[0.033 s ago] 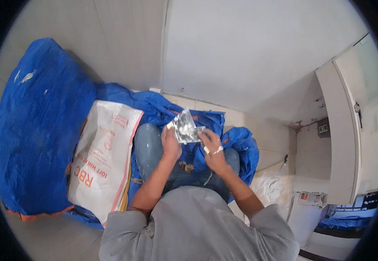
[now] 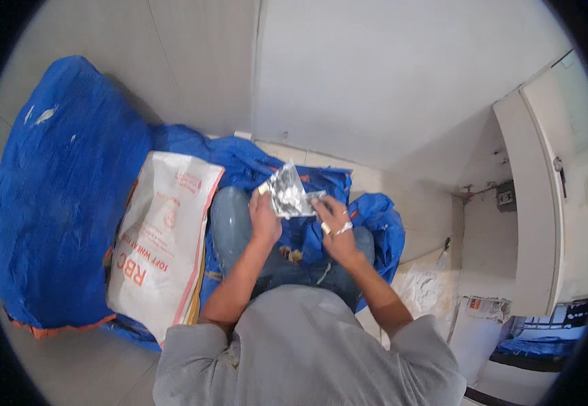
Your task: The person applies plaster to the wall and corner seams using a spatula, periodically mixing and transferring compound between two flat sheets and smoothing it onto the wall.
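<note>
Centrally, metal plate: it is above the lap, smeared with white paste; one corner points away from the person, towards the wall; its long axis I cannot tell surely.
Left hand: reaching forward, fingers closed on the plate's left edge.
Right hand: bent inward, fingers pinching a small grey blade at the plate's right side.
</note>
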Demonstrator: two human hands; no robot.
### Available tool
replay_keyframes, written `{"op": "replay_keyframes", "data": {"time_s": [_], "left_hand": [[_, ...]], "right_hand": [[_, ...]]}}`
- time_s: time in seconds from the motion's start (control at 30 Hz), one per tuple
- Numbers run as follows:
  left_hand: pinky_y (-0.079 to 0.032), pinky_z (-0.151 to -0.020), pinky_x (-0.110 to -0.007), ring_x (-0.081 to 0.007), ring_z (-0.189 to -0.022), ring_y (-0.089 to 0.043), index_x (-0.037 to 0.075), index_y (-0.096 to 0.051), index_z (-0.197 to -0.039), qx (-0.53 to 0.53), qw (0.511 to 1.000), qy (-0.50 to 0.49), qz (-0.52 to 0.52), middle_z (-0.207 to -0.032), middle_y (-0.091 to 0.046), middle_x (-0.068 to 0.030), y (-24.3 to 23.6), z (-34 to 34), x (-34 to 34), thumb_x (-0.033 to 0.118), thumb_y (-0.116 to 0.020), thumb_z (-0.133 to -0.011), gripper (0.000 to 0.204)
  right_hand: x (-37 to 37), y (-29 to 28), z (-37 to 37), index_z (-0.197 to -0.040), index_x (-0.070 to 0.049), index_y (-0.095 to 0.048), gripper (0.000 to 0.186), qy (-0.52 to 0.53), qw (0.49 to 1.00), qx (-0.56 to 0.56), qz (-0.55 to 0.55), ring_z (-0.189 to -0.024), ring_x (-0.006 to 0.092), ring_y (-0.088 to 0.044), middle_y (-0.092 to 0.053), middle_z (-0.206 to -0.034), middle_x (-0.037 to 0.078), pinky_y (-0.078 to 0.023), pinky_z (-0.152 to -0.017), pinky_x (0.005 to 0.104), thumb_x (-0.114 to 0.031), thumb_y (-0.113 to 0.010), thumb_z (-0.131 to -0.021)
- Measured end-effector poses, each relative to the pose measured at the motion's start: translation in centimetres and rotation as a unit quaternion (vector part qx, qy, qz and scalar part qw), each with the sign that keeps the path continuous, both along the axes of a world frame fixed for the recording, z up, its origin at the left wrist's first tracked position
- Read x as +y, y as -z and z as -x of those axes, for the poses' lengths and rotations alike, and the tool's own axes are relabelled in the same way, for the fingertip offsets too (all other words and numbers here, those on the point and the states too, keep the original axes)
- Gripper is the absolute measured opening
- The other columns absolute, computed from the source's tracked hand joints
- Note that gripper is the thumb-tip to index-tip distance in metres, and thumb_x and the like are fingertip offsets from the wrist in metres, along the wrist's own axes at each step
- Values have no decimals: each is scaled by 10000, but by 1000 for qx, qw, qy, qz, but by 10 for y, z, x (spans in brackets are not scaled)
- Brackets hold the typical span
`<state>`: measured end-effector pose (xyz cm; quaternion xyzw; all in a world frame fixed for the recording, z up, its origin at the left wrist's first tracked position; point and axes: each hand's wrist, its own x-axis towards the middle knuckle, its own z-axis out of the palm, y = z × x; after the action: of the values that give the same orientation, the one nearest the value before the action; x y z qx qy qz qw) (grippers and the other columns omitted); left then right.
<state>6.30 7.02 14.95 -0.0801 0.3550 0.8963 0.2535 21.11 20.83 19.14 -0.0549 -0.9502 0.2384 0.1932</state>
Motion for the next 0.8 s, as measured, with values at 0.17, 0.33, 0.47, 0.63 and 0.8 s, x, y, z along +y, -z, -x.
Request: {"op": "replay_keyframes", "data": {"time_s": [0.17,0.33,0.47,0.63,0.8], "left_hand": [[-563,-864,-366,-208,-1005,-687,8,-581,-1213,22,996,81,15,-1132,-679,-97,-35,-13,-27,114,-464,-1005,261],[-554,-954,-408,-248,-1063,-691,-10,-553,-1308,36,954,298,14,-1211,-678,-136,-34,-45,-22,113,-464,-1007,337],[-557,-923,-363,-217,-1037,-687,-4,-563,-1285,79,974,208,31,-1162,-677,-113,-60,-26,-25,111,-456,-997,328],[-528,-838,-306,-148,-947,-647,14,-582,-1229,182,968,101,139,-1076,-662,-69,-82,-15,-33,129,-478,-1000,276],[-464,-846,-267,-108,-933,-568,11,-591,-1124,296,929,27,220,-1032,-632,-55,-88,-34,-33,132,-457,-1009,214]], "right_hand": [[52,9,-38,-1287,-36,-621,281,162,832,-82,525,-1015,230,-678,-697,-1161,84,-534,-901,397,-157,-552,-1043],[59,18,-40,-1345,-26,-552,408,-53,683,-1,728,-1057,159,-652,-674,-1216,51,-527,-922,360,-268,-626,-1024],[61,19,-59,-1299,-22,-575,364,26,749,-65,659,-841,135,-678,-698,-1042,40,-562,-699,311,-207,-660,-997],[37,-32,-67,-1156,-9,-651,246,126,757,46,640,-691,117,-664,-701,-895,40,-522,-529,265,-144,-682,-954],[1,-77,-67,-1124,19,-683,240,90,837,52,538,-797,92,-645,-722,-956,48,-518,-704,267,-145,-683,-948]]}}
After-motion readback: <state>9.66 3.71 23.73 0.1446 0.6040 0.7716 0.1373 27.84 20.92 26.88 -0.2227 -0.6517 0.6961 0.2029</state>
